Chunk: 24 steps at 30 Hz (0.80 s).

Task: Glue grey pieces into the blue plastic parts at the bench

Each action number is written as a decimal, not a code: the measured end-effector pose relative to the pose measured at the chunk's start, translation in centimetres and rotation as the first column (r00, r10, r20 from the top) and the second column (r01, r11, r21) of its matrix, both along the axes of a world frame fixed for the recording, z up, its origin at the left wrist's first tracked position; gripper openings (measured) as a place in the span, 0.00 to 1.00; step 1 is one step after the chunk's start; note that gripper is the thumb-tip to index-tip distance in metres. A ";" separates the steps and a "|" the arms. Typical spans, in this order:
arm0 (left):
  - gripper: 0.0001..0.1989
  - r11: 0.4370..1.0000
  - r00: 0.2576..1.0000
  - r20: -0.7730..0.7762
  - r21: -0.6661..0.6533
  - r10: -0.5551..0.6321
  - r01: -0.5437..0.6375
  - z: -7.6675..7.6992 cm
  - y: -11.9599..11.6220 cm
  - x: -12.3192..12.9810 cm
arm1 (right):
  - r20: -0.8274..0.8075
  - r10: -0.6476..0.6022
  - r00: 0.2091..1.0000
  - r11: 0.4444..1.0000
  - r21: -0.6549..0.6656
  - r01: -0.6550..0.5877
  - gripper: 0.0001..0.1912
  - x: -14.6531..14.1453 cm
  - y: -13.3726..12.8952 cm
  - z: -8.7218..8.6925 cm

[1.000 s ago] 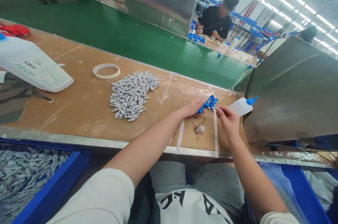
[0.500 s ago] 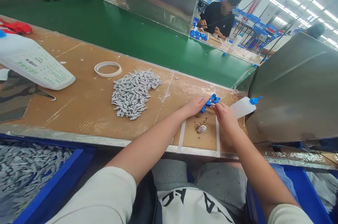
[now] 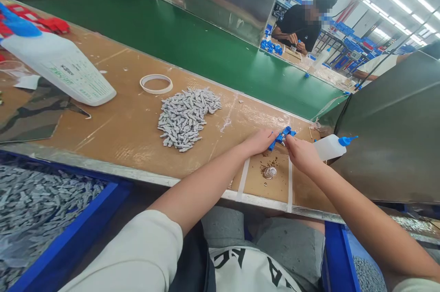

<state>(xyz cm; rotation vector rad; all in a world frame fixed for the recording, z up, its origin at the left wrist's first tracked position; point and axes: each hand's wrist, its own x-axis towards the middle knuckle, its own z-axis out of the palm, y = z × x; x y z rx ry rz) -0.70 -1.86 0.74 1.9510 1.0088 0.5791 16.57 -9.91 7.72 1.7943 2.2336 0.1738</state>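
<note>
A blue plastic part [image 3: 284, 134] is held between my two hands above the brown work surface. My left hand [image 3: 261, 140] grips its left side. On its right side the fingers of my right hand [image 3: 299, 151] are pinched against it, by a small pale piece too small to make out. Just below my hands, a small round metallic item [image 3: 270, 172] stands among dark specks between two strips of white tape. A white squeeze bottle with a blue nozzle [image 3: 330, 147] lies right beside my right hand. A heap of small grey parts [image 3: 188, 118] lies to the left.
A roll of tape [image 3: 156, 84] and a large white bottle [image 3: 65, 67] lie on the left. Behind the table runs a green belt [image 3: 165, 37], with a person in black [image 3: 299, 26] beyond it. A blue bin of grey parts [image 3: 113, 191] is at lower left.
The view has shifted, so the table items appear further right. Both hands remain on the blue part. The person across the belt has brought their hands closer together.
</note>
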 end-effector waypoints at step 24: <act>0.20 0.595 0.451 0.594 -0.788 0.666 0.159 0.5 3.7 -1.5 | 0.057 -0.206 0.977 0.974 0.105 0.199 0.20 -0.8 3.9 -0.4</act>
